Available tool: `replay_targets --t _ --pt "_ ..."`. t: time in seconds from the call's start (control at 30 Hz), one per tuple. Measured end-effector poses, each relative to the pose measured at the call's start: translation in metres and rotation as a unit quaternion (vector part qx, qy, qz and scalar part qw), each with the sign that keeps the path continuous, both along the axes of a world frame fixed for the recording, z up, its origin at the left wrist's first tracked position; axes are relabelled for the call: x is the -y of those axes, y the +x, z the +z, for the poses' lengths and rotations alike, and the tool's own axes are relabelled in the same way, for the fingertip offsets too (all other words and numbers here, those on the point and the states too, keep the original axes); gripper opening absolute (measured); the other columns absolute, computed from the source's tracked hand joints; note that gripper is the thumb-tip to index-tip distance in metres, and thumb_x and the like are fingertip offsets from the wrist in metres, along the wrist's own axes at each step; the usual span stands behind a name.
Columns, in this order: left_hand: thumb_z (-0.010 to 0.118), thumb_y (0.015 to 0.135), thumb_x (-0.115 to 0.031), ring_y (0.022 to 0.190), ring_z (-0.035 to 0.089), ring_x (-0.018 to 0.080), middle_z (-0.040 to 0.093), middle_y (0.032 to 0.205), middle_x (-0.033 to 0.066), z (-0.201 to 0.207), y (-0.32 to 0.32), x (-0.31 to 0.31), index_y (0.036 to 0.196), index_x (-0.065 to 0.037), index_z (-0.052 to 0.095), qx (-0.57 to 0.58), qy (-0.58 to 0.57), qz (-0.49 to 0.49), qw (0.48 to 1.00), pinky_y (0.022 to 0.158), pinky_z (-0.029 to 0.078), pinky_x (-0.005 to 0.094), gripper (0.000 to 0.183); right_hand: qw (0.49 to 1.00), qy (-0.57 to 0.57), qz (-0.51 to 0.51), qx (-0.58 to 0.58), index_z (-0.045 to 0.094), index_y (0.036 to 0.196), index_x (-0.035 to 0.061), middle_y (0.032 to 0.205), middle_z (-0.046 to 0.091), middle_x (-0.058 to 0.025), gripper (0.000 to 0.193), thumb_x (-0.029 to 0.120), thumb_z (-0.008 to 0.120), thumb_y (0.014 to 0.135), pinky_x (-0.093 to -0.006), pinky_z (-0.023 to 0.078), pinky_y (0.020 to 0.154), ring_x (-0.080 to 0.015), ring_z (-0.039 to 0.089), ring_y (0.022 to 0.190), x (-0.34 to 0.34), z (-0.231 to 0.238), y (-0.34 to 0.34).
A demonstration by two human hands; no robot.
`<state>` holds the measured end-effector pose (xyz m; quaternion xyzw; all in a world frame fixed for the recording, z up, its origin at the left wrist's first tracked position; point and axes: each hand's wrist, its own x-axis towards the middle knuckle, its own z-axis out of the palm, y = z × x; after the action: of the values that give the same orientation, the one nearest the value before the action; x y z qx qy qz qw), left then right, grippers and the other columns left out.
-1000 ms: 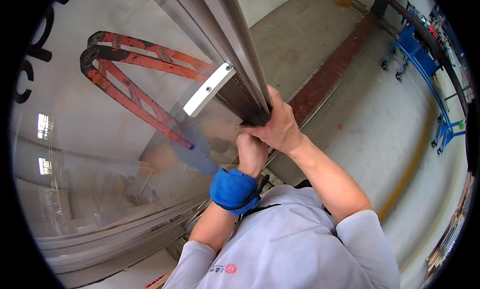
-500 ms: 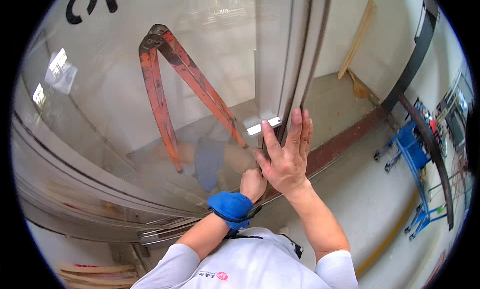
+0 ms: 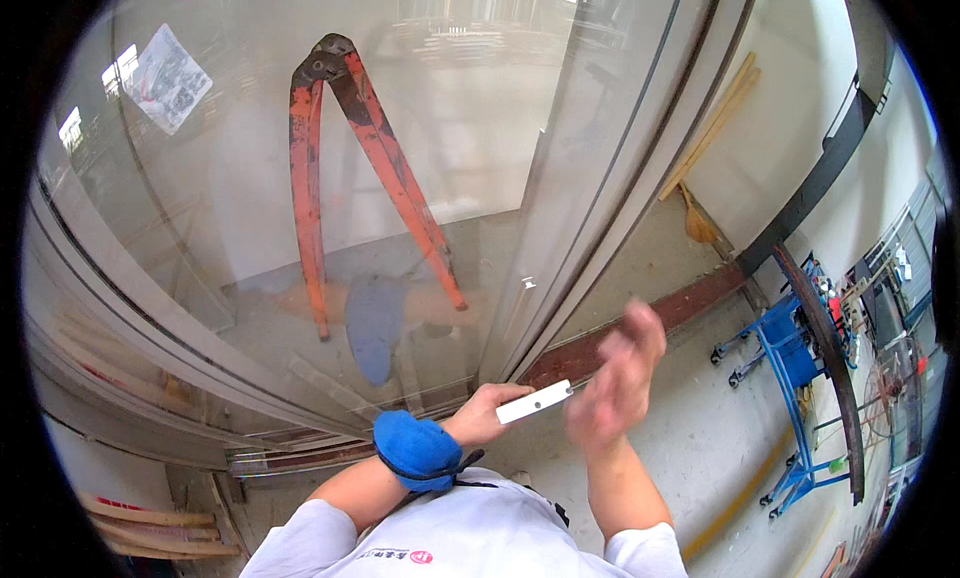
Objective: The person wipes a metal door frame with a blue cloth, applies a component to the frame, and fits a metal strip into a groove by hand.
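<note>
My left hand (image 3: 478, 414) is closed on one end of a small flat white bar (image 3: 535, 402) with a dark hole in it. Its other end points toward my right hand. What the bar is I cannot make out. My right hand (image 3: 617, 378) is raised just beyond that end, blurred by motion, its fingers stretched upward and nothing visible in them. A blue cloth band (image 3: 418, 450) wraps my left wrist. In front of both hands stands a glass door panel (image 3: 460, 158) with a pale metal frame (image 3: 655, 143).
Behind the glass rest orange-red metal legs (image 3: 308, 188), joined at the top. Wooden strips (image 3: 715, 123) lean against the wall beyond the frame. On the right are a blue wheeled cart (image 3: 785, 348) and a dark curved bar (image 3: 835, 368). Stacked boards (image 3: 150, 533) lie at lower left.
The white bar has come away from the door frame toward me, held in my left hand. My right hand has moved right and down, off the frame. The view has shifted.
</note>
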<state>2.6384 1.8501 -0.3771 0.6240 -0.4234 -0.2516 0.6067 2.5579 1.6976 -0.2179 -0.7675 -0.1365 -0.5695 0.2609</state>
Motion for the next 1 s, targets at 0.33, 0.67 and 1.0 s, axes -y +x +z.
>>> replay_targets --t 0.33,0.67,1.0 --pt "0.064 0.089 -0.015 0.091 0.065 0.0308 0.067 0.102 0.0153 0.01 0.001 -0.026 0.111 0.003 0.063 0.065 0.003 -0.086 0.994 0.083 0.052 0.0363 0.028 0.888 0.385 0.165 -0.19 0.032 0.147 -0.0039 0.132 0.058 -0.0144 0.112 0.033 0.097 0.064 -0.0391 0.046 0.104 -0.0242 0.058 0.119 -0.007 0.017 0.084" --pt "0.063 0.083 0.0 0.086 0.063 0.0322 0.064 0.093 0.016 0.014 -0.004 -0.045 0.106 0.004 0.063 0.089 0.012 -0.109 0.99 0.077 0.052 0.0386 0.023 0.923 0.336 0.04 -0.185 0.026 0.149 -0.0048 0.146 0.042 -0.0218 0.126 0.042 0.097 0.056 -0.0438 0.037 0.113 -0.0329 0.044 0.135 0.004 -0.088 0.086" --pt "0.069 0.078 0.001 0.085 0.061 0.0289 0.061 0.092 0.0143 0.002 -0.004 -0.06 0.103 0.003 0.062 0.061 0.009 -0.141 0.988 0.076 0.05 0.0366 0.025 0.931 0.265 -0.111 -0.225 0.027 0.149 -0.004 0.147 0.038 -0.0257 0.129 0.026 0.101 0.049 -0.0477 0.036 0.114 -0.0407 0.04 0.138 0.008 -0.057 0.083"
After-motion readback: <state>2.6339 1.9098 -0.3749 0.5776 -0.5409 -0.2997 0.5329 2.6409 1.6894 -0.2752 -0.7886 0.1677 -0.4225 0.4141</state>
